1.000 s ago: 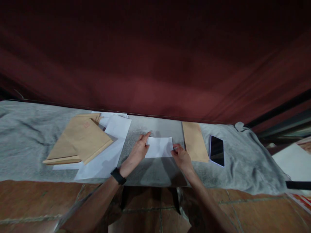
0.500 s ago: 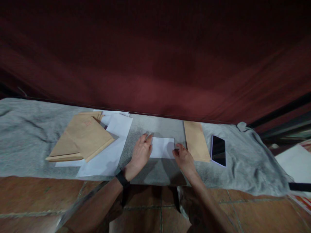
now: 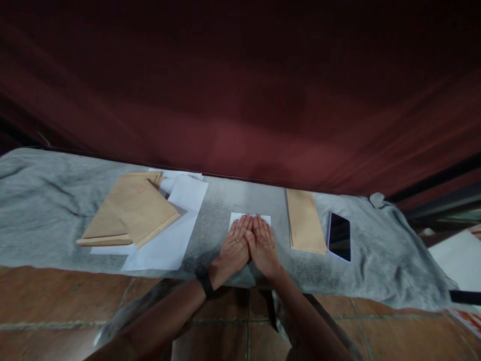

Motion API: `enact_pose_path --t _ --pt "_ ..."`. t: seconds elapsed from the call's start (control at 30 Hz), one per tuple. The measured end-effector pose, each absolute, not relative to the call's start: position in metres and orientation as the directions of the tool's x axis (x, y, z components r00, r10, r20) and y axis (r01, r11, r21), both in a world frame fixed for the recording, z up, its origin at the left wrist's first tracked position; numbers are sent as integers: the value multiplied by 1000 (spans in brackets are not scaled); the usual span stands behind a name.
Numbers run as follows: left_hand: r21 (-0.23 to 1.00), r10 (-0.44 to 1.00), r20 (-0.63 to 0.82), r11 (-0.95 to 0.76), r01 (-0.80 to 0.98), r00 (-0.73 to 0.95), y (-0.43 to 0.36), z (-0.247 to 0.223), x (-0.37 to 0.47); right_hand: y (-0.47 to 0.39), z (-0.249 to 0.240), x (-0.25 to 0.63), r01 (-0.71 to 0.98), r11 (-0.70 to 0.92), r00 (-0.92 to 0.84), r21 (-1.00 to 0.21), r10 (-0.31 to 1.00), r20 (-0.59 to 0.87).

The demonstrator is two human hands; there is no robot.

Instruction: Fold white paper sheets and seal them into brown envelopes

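A small white sheet of paper (image 3: 235, 216) lies on the grey cloth in front of me, mostly hidden under both hands. My left hand (image 3: 236, 245) rests flat on its left part, fingers stretched forward; a black band circles that wrist. Flat on the right part lies my right hand (image 3: 263, 245), its thumb touching the left hand. Neither hand grips anything. To the right of them is a brown envelope (image 3: 306, 220). On the left, several brown envelopes (image 3: 145, 210) overlap larger white sheets (image 3: 169, 248).
A phone (image 3: 339, 236) with a purple edge lies right of the single envelope. The grey cloth (image 3: 383, 255) covers a long narrow surface, with a dark red curtain (image 3: 240, 125) behind it. Tiled floor (image 3: 56, 296) shows below the front edge.
Both hands have come inward from the paper's sides and now lie flat side by side on top of it. The envelopes and phone keep their places; the view has shifted slightly.
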State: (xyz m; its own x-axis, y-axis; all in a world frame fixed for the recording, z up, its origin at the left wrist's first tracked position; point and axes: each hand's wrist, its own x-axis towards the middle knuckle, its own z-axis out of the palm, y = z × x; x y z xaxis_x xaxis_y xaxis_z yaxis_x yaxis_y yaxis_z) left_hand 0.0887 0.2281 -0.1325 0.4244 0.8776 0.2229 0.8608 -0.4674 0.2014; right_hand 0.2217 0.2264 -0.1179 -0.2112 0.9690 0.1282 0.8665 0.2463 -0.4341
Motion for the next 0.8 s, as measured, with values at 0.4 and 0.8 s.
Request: enact_pose_path --t 0.4,0.8 --pt "115 913 261 -351 929 313 234 -121 65 224 -134 245 951 259 -191 -171 922 337" --pt "78 923 250 -321 944 293 239 -118 49 219 -142 257 966 221 -158 -131 913 375"
